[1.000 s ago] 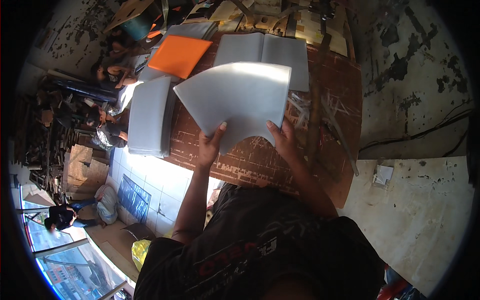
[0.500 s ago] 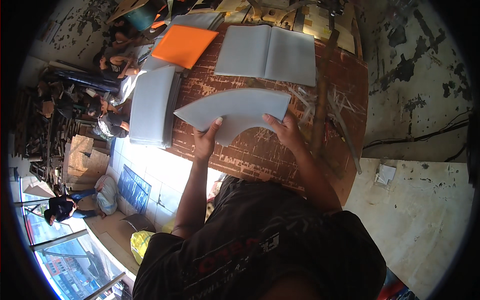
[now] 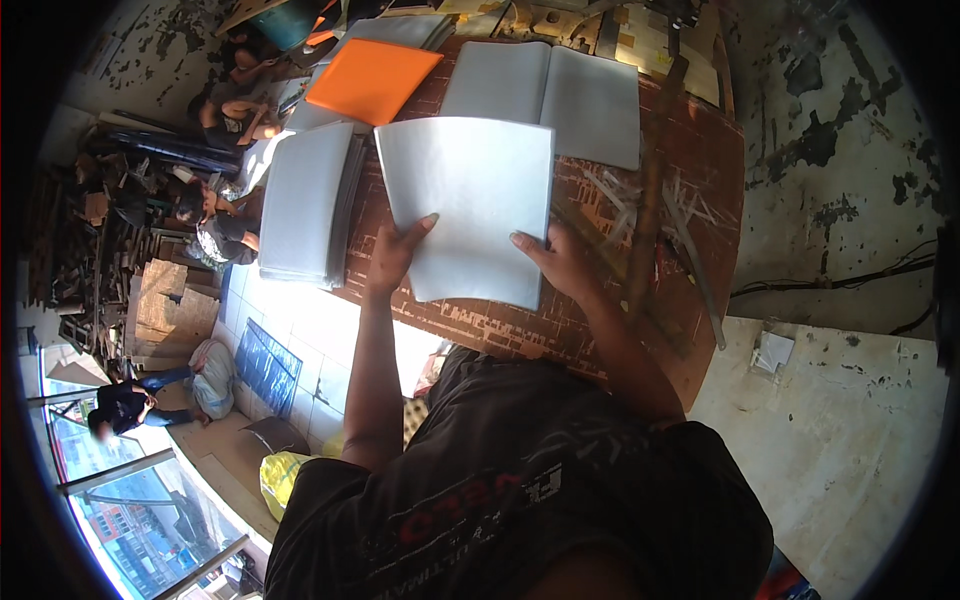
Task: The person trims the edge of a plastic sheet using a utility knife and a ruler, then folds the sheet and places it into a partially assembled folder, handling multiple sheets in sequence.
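I hold a thin bundle of pale grey sheets (image 3: 470,200) over the near part of the table. My left hand (image 3: 393,255) grips its left side, thumb on the upper face and fingers hidden behind. On the opposite side my right hand (image 3: 566,262) pinches the edge the same way. The bundle faces me with a slight curve. Left of it lies a thick stack of grey sheets (image 3: 305,210). Beyond it are an orange sheet or folder (image 3: 375,80) and two flat grey piles side by side, the left pile (image 3: 495,85) and the right pile (image 3: 595,110).
A worn red-brown table (image 3: 460,335) bears everything. On its right lie a long dark bar (image 3: 655,180), clear plastic strips (image 3: 615,205) and a thin metal strip (image 3: 695,265). Several people sit at the left, beside stacked wood scraps (image 3: 170,310). A stained wall (image 3: 830,150) stands at the right.
The bundle was bent into an arch and has now straightened, its upper edge raised away from the table. Both hands keep hold at its sides; my left hand has shifted slightly left.
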Demonstrator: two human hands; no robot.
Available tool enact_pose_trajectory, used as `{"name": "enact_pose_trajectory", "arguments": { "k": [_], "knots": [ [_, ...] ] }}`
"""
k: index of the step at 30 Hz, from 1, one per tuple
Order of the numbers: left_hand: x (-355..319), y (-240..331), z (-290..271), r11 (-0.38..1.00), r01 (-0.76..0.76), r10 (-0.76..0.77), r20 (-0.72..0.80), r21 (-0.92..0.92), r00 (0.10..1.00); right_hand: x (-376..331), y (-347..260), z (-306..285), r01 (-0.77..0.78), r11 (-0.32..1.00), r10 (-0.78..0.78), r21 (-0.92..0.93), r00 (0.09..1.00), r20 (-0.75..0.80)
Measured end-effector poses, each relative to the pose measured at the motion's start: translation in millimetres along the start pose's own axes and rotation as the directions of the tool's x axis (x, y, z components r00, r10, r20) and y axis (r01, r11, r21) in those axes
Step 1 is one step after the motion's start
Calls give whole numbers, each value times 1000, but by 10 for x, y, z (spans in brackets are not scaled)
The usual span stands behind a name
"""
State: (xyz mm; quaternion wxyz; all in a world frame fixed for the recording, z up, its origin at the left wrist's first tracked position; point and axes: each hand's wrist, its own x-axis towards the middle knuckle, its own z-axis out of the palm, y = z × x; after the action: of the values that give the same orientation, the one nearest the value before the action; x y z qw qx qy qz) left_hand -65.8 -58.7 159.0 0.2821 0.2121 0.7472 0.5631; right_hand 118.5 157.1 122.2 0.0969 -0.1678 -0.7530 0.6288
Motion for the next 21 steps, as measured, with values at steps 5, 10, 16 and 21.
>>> {"name": "enact_pose_trajectory", "arguments": {
  "k": [5, 10, 16, 21],
  "knots": [
    [186, -312, -476, 940, 17, -27, 25, 341, 999, -148, 316, 448, -324, 832, 219, 451, 938, 270],
    [377, -795, -678, 629, -3, -188, 155, 778, 970, -350, 616, 457, -397, 834, 294, 384, 907, 300],
    [557, -1091, -674, 708, 7, -184, 175, 706, 967, -473, 734, -320, -270, 963, 269, -13, 962, -53],
    [727, -1031, -461, 721, -68, -124, 225, 690, 966, -671, 774, -1196, -315, 766, -85, -560, 814, -574]
  ]
}}
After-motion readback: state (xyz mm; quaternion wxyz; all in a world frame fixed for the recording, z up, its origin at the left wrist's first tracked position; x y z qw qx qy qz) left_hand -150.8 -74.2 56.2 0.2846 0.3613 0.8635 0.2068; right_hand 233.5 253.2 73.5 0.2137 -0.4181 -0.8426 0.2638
